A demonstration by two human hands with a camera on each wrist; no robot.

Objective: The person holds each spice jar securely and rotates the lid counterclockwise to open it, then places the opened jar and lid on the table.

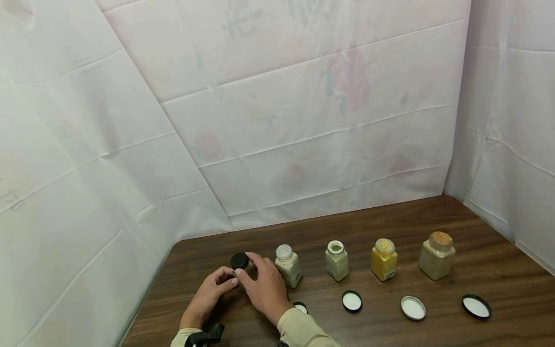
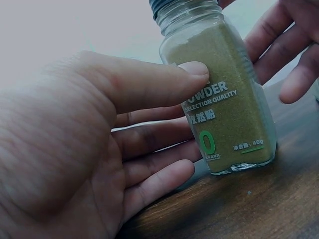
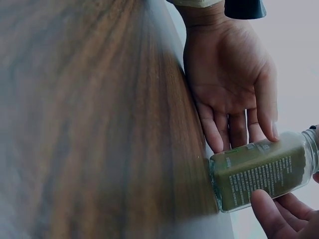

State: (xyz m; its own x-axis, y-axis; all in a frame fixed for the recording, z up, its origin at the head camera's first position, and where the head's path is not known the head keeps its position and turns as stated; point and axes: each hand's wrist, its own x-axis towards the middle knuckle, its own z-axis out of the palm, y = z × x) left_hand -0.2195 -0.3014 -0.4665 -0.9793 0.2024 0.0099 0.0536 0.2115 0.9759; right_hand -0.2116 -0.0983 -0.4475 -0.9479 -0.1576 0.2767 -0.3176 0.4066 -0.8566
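A square glass spice jar of olive-brown powder stands on the table, with white and green print on its side. My left hand holds its body, the thumb pressed on the label and the other fingers behind. A black screw lid tops it; threaded glass shows just under the lid in the left wrist view. My right hand pinches around the lid, while its lower fingers hang beside the glass. In the head view my hands cover most of the jar.
To the right stand several lidless jars in a row: a pale one, a greenish one, a yellow one and a brownish one. Upturned lids lie before them on the wooden table. White sheeting hangs behind.
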